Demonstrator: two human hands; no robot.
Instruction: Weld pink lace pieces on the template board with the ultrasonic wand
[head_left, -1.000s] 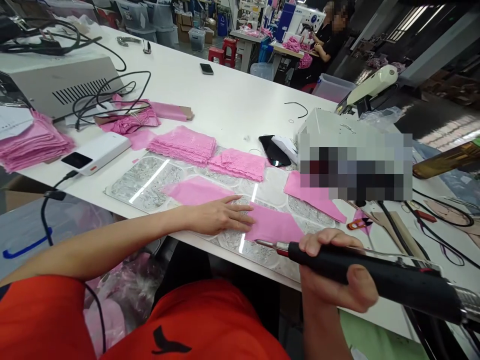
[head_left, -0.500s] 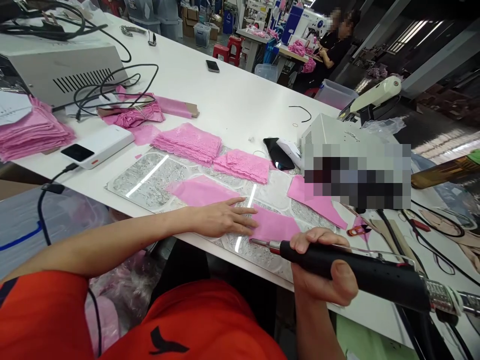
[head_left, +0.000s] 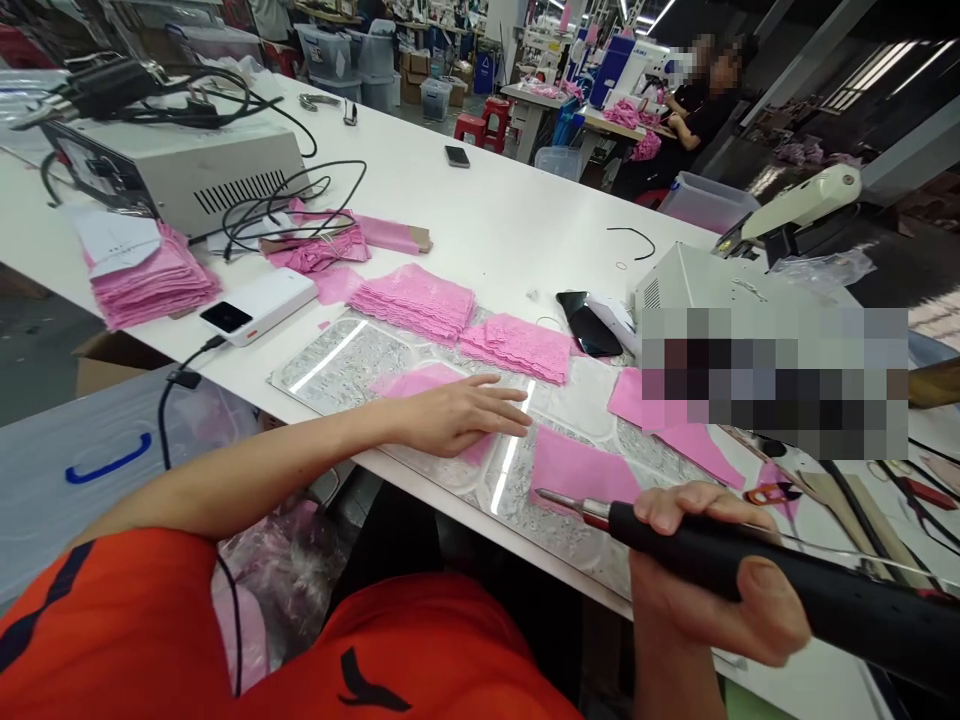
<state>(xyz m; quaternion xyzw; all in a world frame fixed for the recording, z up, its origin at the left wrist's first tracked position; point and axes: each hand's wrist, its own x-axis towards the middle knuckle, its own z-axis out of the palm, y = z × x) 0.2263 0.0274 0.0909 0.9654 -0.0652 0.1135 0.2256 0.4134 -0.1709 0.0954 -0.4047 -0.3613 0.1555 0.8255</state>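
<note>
left hand (head_left: 457, 415) lies flat, fingers spread, pressing a pink cloth piece (head_left: 411, 383) onto the glass plate (head_left: 337, 355). right hand (head_left: 712, 580) is wrapped tight around a black tool (head_left: 840, 600), long axis pointing to 10 o'clock. its tip meets the near edge of a second pink piece (head_left: 581, 465), at 4 o'clock from the left hand.

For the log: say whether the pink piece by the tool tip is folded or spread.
Spread: the pink piece lies flat on the patterned plate, no fold.
</note>
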